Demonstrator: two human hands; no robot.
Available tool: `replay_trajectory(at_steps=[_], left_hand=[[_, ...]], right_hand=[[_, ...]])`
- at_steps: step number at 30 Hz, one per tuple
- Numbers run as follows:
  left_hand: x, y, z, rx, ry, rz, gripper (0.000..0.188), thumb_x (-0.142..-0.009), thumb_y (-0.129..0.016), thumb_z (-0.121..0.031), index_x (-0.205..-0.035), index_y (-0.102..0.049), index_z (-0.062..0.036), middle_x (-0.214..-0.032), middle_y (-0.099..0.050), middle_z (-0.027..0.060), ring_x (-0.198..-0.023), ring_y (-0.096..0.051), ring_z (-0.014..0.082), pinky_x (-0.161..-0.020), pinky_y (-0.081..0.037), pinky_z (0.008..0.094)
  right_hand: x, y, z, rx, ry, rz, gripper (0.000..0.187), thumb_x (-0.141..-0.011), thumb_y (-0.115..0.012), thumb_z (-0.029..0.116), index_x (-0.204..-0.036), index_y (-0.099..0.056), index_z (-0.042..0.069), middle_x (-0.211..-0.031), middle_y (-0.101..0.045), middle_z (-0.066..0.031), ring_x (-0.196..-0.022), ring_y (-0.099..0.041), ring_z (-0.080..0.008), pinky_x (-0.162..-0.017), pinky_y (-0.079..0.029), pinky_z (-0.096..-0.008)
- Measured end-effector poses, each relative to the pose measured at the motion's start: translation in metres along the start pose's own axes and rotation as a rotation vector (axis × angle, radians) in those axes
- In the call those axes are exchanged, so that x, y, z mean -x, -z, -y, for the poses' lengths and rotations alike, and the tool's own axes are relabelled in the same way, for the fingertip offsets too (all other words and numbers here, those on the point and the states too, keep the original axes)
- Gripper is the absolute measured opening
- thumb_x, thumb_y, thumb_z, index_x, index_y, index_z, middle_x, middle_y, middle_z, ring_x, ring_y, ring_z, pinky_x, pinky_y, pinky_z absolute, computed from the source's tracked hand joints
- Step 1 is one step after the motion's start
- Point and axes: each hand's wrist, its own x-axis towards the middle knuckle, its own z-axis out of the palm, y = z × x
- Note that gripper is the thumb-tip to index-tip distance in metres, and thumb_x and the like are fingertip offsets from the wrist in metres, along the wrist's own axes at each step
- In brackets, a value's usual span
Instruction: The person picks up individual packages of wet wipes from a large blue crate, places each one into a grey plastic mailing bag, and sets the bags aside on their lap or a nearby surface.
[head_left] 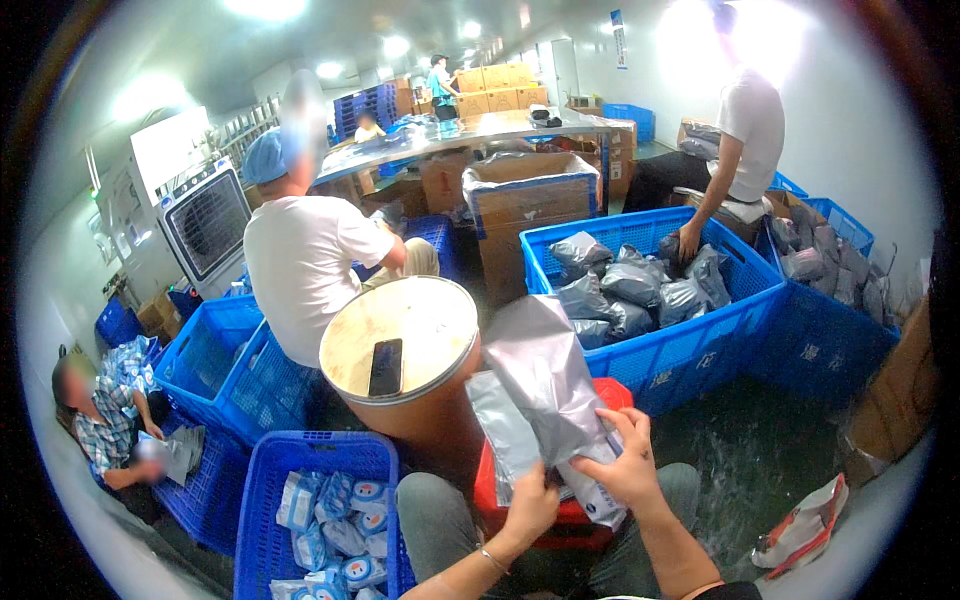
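Observation:
In front of my knees I hold up a silver-grey plastic mailing bag [540, 370], which is flat and crinkled. My left hand [530, 508] is closed on its lower edge. My right hand [626, 462] pinches the same bag from the right side. Behind it, to the left, show more flat grey bags [500, 425]. A white printed strip [598, 500] sticks out below my right fingers; whether it is part of a bag or a separate packet I cannot tell. Beneath all this stands a red stool [612, 393], partly hidden by the bags and my hands.
Left of my knee sits a blue basket [250, 520] of white-and-blue packets. A drum [420, 350] carries a phone [386, 368]. Ahead right, a co-worker reaches into a blue crate [680, 350] of filled grey bags. Other people sit at left. A red-and-white bag [805, 525] lies on the floor.

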Motion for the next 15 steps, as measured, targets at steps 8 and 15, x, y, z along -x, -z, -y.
replay_trajectory(at_steps=[8, 15], left_hand=[[0.014, -0.035, 0.053, 0.925, 0.583, 0.247, 0.035, -0.090, -0.051, 0.004, -0.125, -0.053, 0.0069, -0.116, -0.064, 0.0116, -0.105, -0.065, 0.0235, -0.091, -0.053, 0.0359], [0.014, -0.021, 0.083, 0.956, 0.595, 0.478, 0.035, -0.092, -0.058, -0.002, -0.126, -0.053, 0.0030, -0.113, -0.065, 0.0078, -0.096, -0.066, 0.0184, -0.081, -0.054, 0.0319]], right_hand=[[0.005, 0.010, -0.028, -0.035, -0.064, 0.408, 0.116, -0.060, -0.088, 0.034, -0.155, -0.023, 0.018, -0.145, -0.037, -0.0310, -0.125, -0.051, -0.0427, -0.102, -0.045, -0.0469], [0.027, 0.038, -0.057, -0.101, -0.035, 0.793, 0.118, -0.061, -0.090, 0.032, -0.155, -0.021, 0.014, -0.128, -0.059, -0.0265, -0.117, -0.062, -0.0341, -0.097, -0.049, -0.0376]])
